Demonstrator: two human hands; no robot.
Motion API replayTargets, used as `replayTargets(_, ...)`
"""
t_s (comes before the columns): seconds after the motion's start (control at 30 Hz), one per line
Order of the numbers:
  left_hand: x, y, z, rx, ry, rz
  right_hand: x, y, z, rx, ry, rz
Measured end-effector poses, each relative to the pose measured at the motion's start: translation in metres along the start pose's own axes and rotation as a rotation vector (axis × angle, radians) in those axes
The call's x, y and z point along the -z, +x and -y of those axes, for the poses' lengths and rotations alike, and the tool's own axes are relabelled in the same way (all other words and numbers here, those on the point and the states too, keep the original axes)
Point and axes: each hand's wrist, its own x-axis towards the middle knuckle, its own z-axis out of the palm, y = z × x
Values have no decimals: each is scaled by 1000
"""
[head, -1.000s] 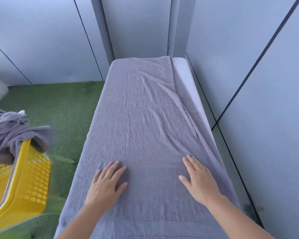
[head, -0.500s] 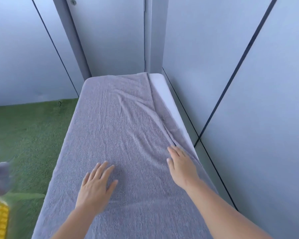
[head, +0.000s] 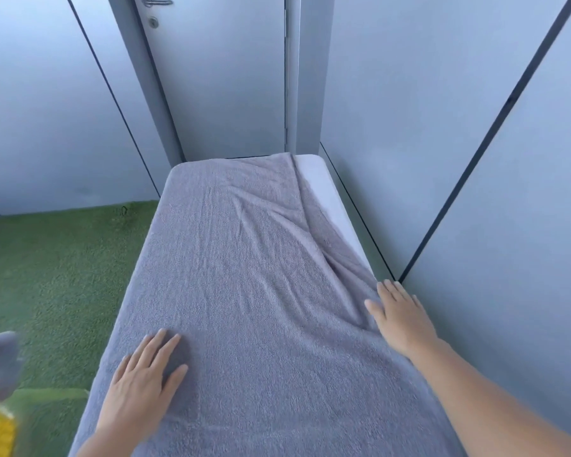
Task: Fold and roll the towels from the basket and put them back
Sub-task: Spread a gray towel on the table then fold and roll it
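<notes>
Left hand [head: 142,387]: I saw it bare in the lower left of the frame, no glove, ring or watch, nails short and unpainted.
Right hand [head: 401,316]: I saw it bare at right of centre, no ring or band, nails short and plain.
Left forearm: I saw it uncovered down to the bottom edge, no sleeve or cuff.
Right forearm: I saw it uncovered, running to the lower right corner, no sleeve in view.

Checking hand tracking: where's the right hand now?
Head view, right side: the right hand lies flat on the grey towel at its wall-side edge.
</notes>
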Motion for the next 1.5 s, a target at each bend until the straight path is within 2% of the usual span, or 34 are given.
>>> replayTargets(0.1,1,19,-10,5,-6,-3,0,30,41,146,24,66)
replayTargets(0.2,0,37,-13,11,0,11,-7,53,53,198,-72,120)
replayTargets(0.3,3,45,11,73,26,3,-4,67,39,52,-141,95)
replayTargets(0.4,13,57,30,132,38,-13,4,78,30,-105,-118,-17)
replayTargets(0.5,21,83,14,123,31,-15,1,81,56,95,-95,-37)
replayTargets(0.57,24,101,-21,17,17,12,-9,76,84,270,-81,30)
replayTargets(0.63,23,113,-53,-125,20,57,-20,74,98,332,-81,58)
replayTargets(0.73,21,123,-46,-184,104,106,-21,84,78,270,-116,55)
replayTargets(0.8,23,125,-12,-107,127,83,-13,93,53,195,-138,33)
replayTargets(0.9,37,125,36,78,118,63,6,111,28,45,-29,-64)
replayTargets(0.97,47,131,43,125,123,60,15,126,30,51,-15,-27)
replayTargets(1.13,53,155,-3,-38,73,102,17,148,64,225,-77,196)
replayTargets(1.2,49,162,-19,-127,62,147,17,153,63,223,-103,219)
replayTargets(1.27,44,166,-16,-141,78,185,20,156,52,142,-146,230)
replayTargets(1.33,46,167,2,-30,127,173,24,162,33,-23,-160,200)
replayTargets(1.4,52,165,23,147,153,153,26,162,22,-156,-162,101)
replayTargets(1.47,51,160,25,223,136,148,22,149,37,-89,-168,-69)
replayTargets(1.5,48,158,15,183,141,129,17,138,53,16,-164,-138)
